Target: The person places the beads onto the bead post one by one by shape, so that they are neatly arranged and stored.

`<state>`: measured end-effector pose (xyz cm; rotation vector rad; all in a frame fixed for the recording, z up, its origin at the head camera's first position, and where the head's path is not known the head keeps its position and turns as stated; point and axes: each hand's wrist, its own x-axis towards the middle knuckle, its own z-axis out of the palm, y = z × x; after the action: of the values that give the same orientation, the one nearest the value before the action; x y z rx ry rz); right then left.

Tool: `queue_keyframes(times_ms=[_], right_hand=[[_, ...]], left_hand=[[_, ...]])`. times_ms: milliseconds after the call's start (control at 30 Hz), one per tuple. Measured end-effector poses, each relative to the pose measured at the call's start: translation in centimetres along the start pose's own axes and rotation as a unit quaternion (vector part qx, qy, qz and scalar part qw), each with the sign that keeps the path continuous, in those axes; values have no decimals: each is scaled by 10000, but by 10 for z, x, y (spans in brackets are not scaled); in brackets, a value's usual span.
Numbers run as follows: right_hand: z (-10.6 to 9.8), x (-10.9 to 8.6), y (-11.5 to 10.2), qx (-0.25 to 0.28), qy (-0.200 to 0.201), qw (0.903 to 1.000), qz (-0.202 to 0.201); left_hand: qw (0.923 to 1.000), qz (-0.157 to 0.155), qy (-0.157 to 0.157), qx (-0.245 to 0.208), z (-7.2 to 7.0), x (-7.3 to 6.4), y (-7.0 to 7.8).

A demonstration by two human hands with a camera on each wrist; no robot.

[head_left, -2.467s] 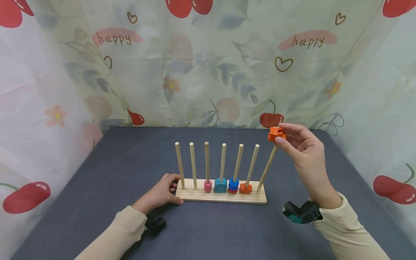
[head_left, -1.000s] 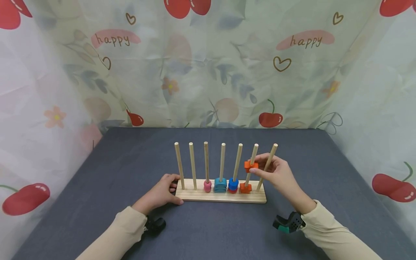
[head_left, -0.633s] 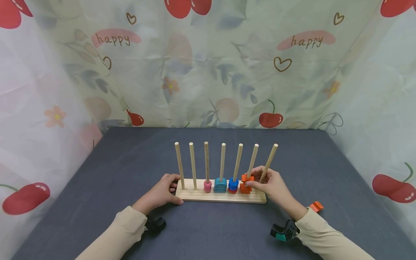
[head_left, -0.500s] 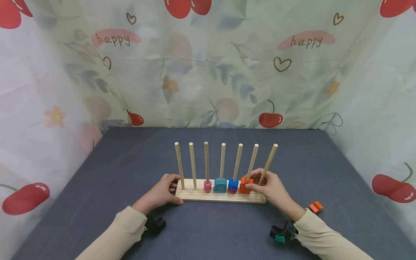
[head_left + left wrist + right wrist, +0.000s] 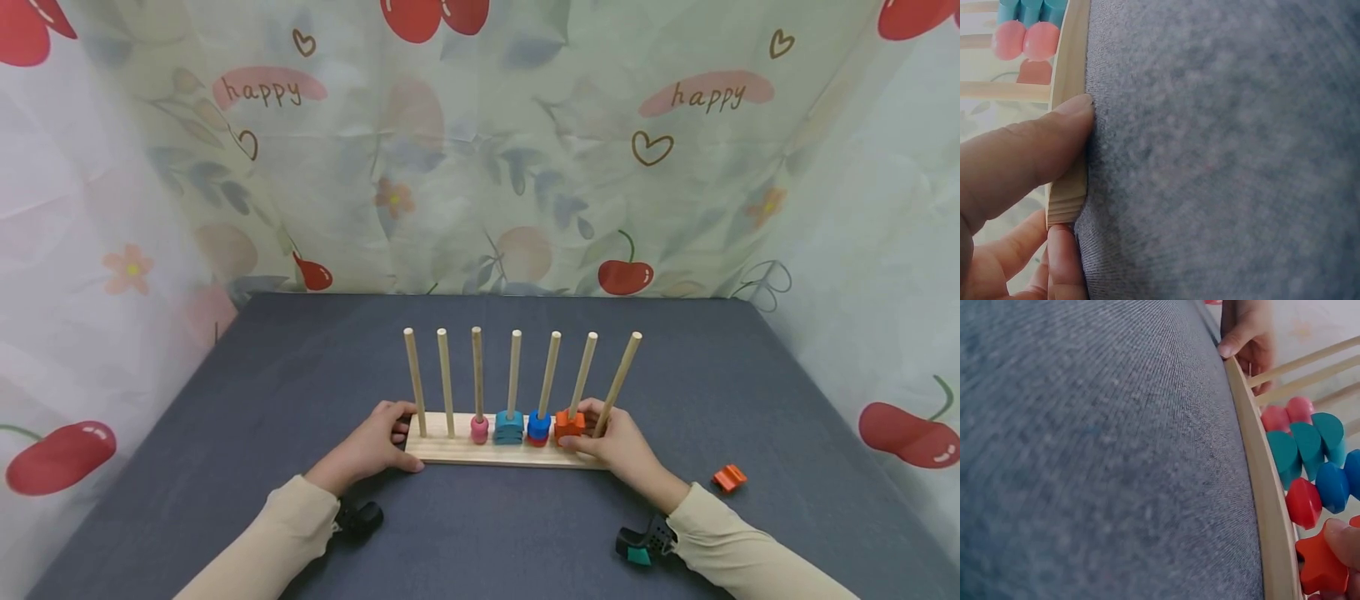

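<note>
A wooden peg stand [image 5: 465, 452] with a row of upright pegs lies on the table. My left hand [image 5: 372, 444] grips its left end, thumb on the front edge and fingers round the end in the left wrist view. My right hand [image 5: 622, 450] pinches orange star beads [image 5: 570, 422] stacked at the foot of the second peg from the right; its thumb [image 5: 1342, 540] presses a star in the right wrist view. The fingers behind are partly hidden by the beads and the rightmost peg [image 5: 618, 383].
Pink beads [image 5: 479, 430], teal half-round beads [image 5: 508, 428] and blue beads [image 5: 537, 425] over a red bead [image 5: 537, 442] sit on neighbouring pegs. A loose orange block [image 5: 729, 477] lies on the dark table [image 5: 487, 533], right of the stand. A patterned curtain [image 5: 480, 167] hangs behind.
My right hand has brought an orange star bead from above the rightmost peg leftward, then down the adjacent peg onto another orange bead. The loose orange block has come into sight. My left hand stays put.
</note>
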<state>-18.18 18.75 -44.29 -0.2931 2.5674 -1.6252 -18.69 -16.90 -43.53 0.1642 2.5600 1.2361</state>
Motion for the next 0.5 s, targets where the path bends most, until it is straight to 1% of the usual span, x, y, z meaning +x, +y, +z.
queue_keyframes(times_ms=[233, 333, 500], right_hand=[[0, 1, 1, -69, 3, 10000, -25], [0, 1, 3, -83, -57, 9999, -114], [-5, -1, 5, 302, -348, 9985, -301]], left_hand=[[10000, -3, -19, 2, -1, 0, 0], [10000, 13, -10, -11, 0, 0, 0], [10000, 38, -4, -7, 0, 0, 0]])
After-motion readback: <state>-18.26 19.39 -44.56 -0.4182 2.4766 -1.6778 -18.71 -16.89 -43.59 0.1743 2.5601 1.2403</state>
